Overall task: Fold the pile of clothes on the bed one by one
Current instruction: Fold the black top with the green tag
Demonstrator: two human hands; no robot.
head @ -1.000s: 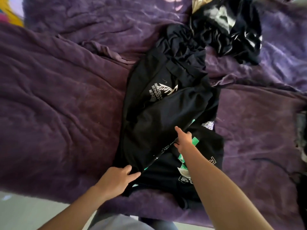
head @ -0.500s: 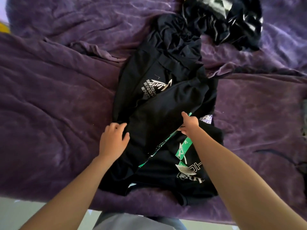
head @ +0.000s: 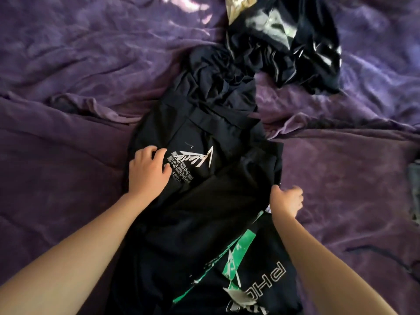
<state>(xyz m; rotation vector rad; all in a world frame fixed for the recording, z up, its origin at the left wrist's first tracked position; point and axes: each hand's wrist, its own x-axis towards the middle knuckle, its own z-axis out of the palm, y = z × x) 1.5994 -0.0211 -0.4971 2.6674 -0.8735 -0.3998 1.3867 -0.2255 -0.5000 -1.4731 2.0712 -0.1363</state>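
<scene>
— How many hands are on it?
— Two, apart. The left hand lies flat on the black shirt, fingertips at its one white print. The right hand pinches the shirt's right edge.
— And the rest?
— One green print shows nearer than the right hand; same shirt or a second, I cannot tell. One heap of dark clothes lies beyond both hands on the purple blanket.
</scene>
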